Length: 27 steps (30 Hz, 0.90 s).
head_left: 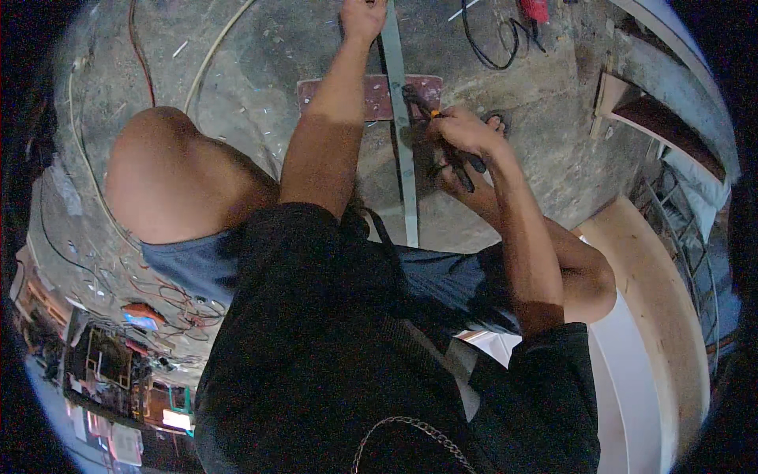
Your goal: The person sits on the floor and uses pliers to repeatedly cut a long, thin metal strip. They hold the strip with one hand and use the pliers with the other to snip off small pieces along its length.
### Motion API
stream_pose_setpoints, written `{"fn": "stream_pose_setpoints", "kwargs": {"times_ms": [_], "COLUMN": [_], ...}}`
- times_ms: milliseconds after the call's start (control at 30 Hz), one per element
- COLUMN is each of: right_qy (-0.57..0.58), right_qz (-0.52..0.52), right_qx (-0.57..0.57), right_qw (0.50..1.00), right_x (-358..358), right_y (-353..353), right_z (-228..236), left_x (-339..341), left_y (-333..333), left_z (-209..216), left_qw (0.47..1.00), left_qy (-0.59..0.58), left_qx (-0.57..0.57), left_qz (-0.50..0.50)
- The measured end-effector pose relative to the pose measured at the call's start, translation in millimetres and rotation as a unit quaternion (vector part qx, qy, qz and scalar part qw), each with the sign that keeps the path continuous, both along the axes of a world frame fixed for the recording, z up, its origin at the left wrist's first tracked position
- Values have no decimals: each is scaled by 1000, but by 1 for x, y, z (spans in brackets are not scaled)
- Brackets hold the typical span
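A long, narrow grey metal strip [405, 170] runs from the top edge down between my legs. My left hand [364, 19] reaches forward to its far part, fingers curled at the strip's left edge and partly cut off by the frame. My right hand [467, 134] is closed around a pliers-like hand tool [477, 161] with two black handles and an orange spot near its joint. Its dark jaws lie at the strip's right edge; whether they grip it I cannot tell. Beneath the strip lies a flat, reddish, speckled board [312, 93].
Cables [219, 47] cross the worn concrete floor on the left. A red tool with a black cord [534, 9] lies at the far right. A pale wooden panel [667, 316] curves along my right side. More cords and clutter [178, 304] lie at the lower left.
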State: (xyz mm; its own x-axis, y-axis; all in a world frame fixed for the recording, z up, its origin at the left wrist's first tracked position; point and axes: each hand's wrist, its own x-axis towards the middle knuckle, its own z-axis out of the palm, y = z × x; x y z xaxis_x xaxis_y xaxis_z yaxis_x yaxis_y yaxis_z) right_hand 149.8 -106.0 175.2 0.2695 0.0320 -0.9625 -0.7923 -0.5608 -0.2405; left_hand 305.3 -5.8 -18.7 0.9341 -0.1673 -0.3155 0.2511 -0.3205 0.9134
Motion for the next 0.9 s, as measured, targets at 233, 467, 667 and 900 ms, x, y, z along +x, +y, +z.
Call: {"fn": "stream_pose_setpoints", "kwargs": {"times_ms": [233,467,667,900], "right_qy": [-4,-18,35,-4], "right_qz": [46,149,99,163], "right_qx": [-22,-21,-48,-59], "right_qw": [999,988,993,985], "right_x": [3,9,33,46], "right_y": [4,2,24,32], "right_z": [-23,-47,-38,-24], "left_x": [8,7,9,8], "left_y": [6,5,4,5], "left_z": [-14,-9,-10,-20], "left_qw": [1000,1000,998,1000], "left_qy": [-14,-1,59,4], "left_qx": [4,-24,-17,-22], "left_qz": [-9,2,-6,15]}}
